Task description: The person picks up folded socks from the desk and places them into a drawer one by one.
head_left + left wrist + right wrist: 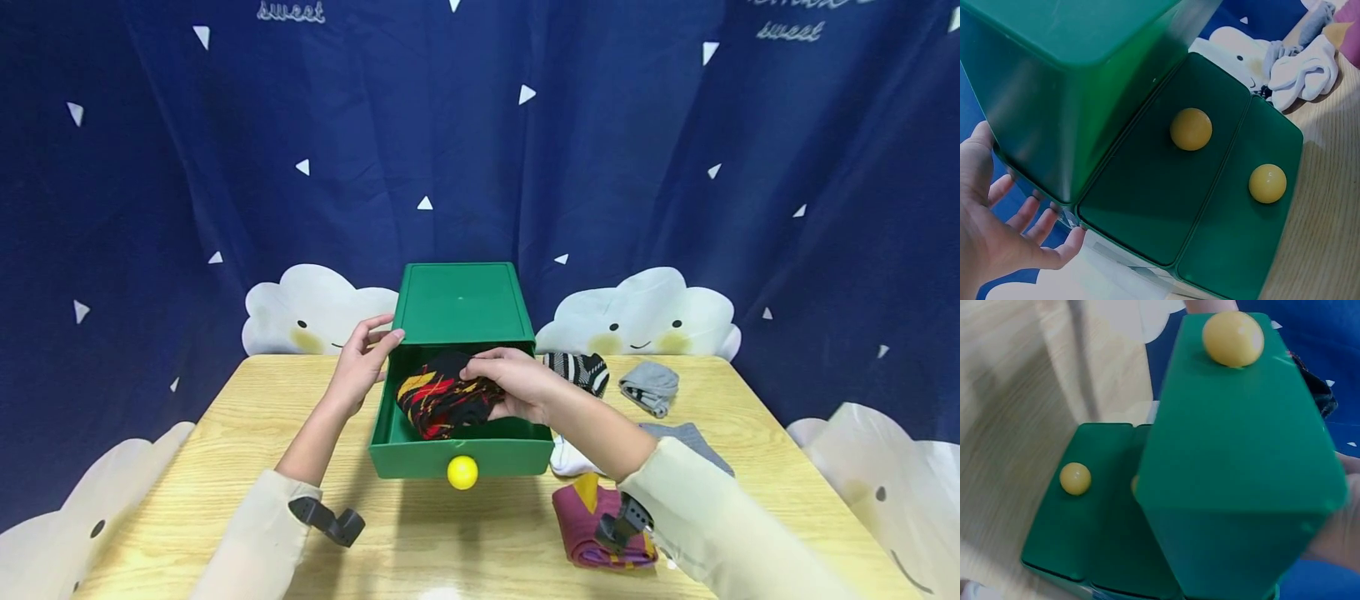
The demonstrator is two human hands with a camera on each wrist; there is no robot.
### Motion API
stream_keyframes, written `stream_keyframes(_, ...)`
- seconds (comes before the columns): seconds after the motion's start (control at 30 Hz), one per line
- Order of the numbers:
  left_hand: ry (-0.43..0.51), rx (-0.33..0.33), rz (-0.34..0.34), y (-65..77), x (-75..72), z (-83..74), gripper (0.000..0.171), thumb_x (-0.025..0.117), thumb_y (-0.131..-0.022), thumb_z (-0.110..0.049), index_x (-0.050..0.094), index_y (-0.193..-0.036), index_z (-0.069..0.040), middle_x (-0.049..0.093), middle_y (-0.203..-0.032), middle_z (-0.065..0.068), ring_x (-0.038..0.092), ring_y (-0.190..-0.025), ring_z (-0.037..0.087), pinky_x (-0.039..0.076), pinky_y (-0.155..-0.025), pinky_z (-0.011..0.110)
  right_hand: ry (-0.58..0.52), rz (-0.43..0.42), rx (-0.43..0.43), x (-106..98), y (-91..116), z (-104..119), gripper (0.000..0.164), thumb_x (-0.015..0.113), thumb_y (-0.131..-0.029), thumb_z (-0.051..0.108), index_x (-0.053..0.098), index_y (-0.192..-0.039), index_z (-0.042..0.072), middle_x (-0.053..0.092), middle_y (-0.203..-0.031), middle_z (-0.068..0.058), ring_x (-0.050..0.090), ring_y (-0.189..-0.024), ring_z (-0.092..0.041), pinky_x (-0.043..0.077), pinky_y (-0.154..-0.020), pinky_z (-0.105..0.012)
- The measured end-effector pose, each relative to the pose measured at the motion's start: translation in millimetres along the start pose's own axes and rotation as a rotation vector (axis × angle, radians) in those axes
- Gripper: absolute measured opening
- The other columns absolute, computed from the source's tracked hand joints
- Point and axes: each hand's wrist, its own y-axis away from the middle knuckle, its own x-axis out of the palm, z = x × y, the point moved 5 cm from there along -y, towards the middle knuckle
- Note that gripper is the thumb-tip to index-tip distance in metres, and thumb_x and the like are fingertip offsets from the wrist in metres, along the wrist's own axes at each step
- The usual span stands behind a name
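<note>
Seen from the head, the right hand (521, 385) grips one sock bundle (431, 400), black with red and yellow patterning, soft and bunched, inside the pulled-out drawer (408, 460) of a green cabinet (461, 300). The left hand (360, 367) spreads its fingers at the cabinet's left side. I count five other sock pieces to the right: one black-and-white (577, 372), two grey ( (650, 387), (692, 446)), one white (568, 458), one maroon (592, 529).

At the left wrist, two closed drawers ( (1141, 200), (1229, 244)) carry two yellow knobs ( (1191, 129), (1267, 184)).

At the right wrist, the pulled-out drawer hides the right hand's grip.
</note>
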Motion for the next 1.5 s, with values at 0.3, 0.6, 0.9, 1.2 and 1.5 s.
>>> stream_keyframes(0.3,0.001,-0.004,0.01,0.0,0.0,0.6,0.054,0.054,-0.093,-0.038,0.036,-0.14,-0.019,0.041,-0.137,0.016,0.04,-0.129,0.031,0.039,-0.098,0.06,-0.081,-0.041,0.038,5.3,-21.0,-8.2,0.035,0.052,-0.088,0.01,0.044,-0.12,0.0,0.054,-0.105,-0.012,0.063,-0.077,-0.017,0.058,-0.065,-0.034)
stream_keyframes(0.6,0.008,-0.003,0.006,-0.7,-1.1,-0.2,0.052,0.055,-0.093,-0.037,0.037,-0.139,-0.02,0.041,-0.137,0.015,0.039,-0.129,0.03,0.039,-0.099,0.059,-0.139,-0.138,0.037,0.1,-31.8,-7.0,0.038,0.056,-0.087,0.011,0.044,-0.118,-0.007,0.059,-0.102,-0.016,0.066,-0.077,-0.02,0.056,-0.073,-0.037)
stream_keyframes(0.9,0.015,0.004,0.01,0.4,-0.4,-2.0,0.051,0.054,-0.094,-0.035,0.037,-0.139,-0.02,0.041,-0.136,0.016,0.04,-0.127,0.03,0.04,-0.098,0.059,-0.005,-0.186,0.08,-4.8,-37.2,-8.4,0.035,0.061,-0.086,0.016,0.052,-0.113,-0.004,0.058,-0.106,-0.013,0.065,-0.081,-0.017,0.056,-0.077,-0.038)
stream_keyframes(1.2,0.008,-0.001,0.016,0.9,-0.3,-0.5,0.054,0.055,-0.093,-0.037,0.036,-0.14,-0.02,0.04,-0.138,0.016,0.039,-0.129,0.031,0.039,-0.099,0.059,0.238,-0.223,0.079,-9.3,-35.9,-7.7,0.054,0.066,-0.084,0.026,0.045,-0.124,-0.003,0.051,-0.109,-0.011,0.052,-0.067,-0.018,0.051,-0.053,-0.025)
stream_keyframes(1.5,-0.001,0.004,0.021,0.6,0.1,-0.7,0.054,0.055,-0.093,-0.038,0.036,-0.141,-0.02,0.04,-0.138,0.015,0.039,-0.129,0.03,0.038,-0.099,0.06,0.013,-0.197,0.107,-6.9,-40.9,-10.0,0.065,0.062,-0.089,0.014,0.025,-0.139,-0.003,0.048,-0.117,-0.021,0.057,-0.056,-0.018,0.057,-0.06,-0.026)
